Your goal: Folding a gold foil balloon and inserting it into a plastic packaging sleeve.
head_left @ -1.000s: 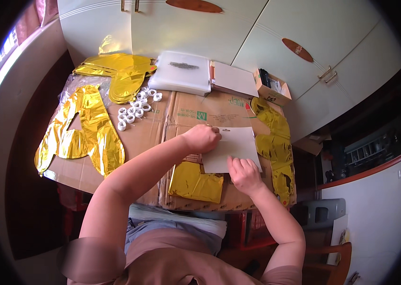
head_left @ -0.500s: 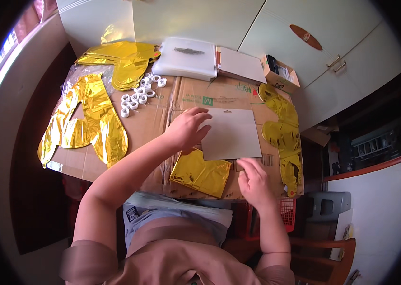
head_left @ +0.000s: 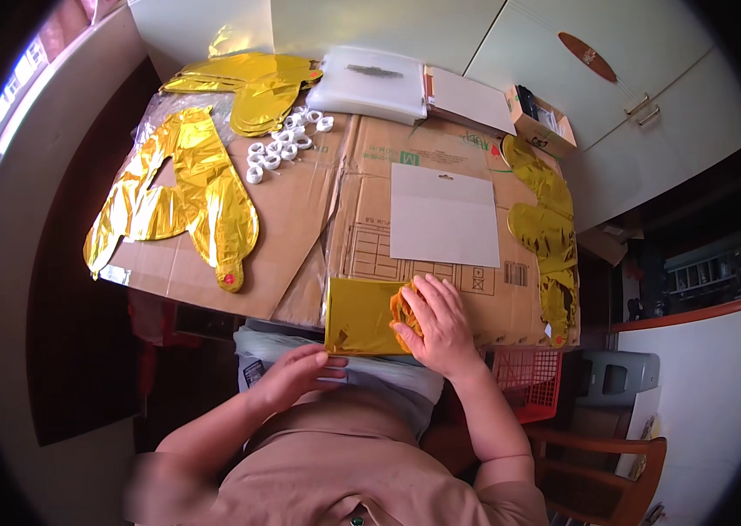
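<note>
A folded gold foil balloon (head_left: 360, 307) lies along the table's near edge. My right hand (head_left: 441, 329) presses on its right end, fingers curled over a crumpled orange-tinted part. My left hand (head_left: 299, 377) is just off the near edge, by the foil's lower left corner, with fingers stretched out and apart; it holds nothing that I can see. Beyond the foil, a white rectangular card (head_left: 443, 215) with a small hang slot lies flat on the cardboard.
Cardboard (head_left: 300, 254) covers the table. A flat gold A-shaped balloon (head_left: 186, 210) and white ribbon rolls (head_left: 287, 145) lie left, more gold balloons (head_left: 256, 88) behind. Clear plastic sleeves (head_left: 370, 83), stacked cards (head_left: 471, 98) and a small box (head_left: 541, 123) line the back. Another gold balloon (head_left: 541, 215) lies right.
My left hand has left the card and come down to the near edge. My right hand has moved onto the foil, which now lies straighter along the edge with its right end crumpled.
</note>
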### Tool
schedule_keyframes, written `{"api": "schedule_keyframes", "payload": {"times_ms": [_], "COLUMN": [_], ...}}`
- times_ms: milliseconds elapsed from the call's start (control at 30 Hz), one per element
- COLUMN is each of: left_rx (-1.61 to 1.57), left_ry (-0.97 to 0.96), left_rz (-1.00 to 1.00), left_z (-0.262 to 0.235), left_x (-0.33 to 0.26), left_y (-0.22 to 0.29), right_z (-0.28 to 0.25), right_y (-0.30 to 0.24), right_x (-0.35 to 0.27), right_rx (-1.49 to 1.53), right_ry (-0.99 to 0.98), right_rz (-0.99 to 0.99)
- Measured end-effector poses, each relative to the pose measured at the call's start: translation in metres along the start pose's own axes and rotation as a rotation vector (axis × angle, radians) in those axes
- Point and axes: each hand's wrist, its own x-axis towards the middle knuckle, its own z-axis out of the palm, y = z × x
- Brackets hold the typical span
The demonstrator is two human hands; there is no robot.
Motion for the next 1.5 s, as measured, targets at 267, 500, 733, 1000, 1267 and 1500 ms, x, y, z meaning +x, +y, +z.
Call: {"api": "schedule_keyframes", "payload": {"times_ms": [267,500,733,1000,1267,1500], "left_rx": [-0.082,0.056,0.23,0.201,0.342,1.66], "left_ry": [0.125,0.125,-0.041,0.039,0.094,0.305], "left_rz": [0.042,0.129,0.23,0.06,-0.036,0.78], "left_z": [0.025,0.035,0.071,0.135,0.116,0.114], "left_x": [0.034,0.028,0.029,0.131,0.164,0.147], "left_y": [-0.003,-0.01,0.02,0.096,0.14,0.161], "right_z": [-0.021,-0.009,-0.026,-0.053,-0.02,-0.022], "right_y": [-0.028,-0.066,-0.059,0.042,0.107,0.127], "right_x": [-0.013,-0.032,-0.025,0.027,0.045,0.055], "right_rx": [-0.043,-0.293,-0.322,-0.444,-0.411,-0.309], "right_ry": [-0.137,-0.141,0.111,0.176,0.113,0.056], "right_rz": [-0.064,-0.196,-0.184,-0.174,-0.163,-0.141]}}
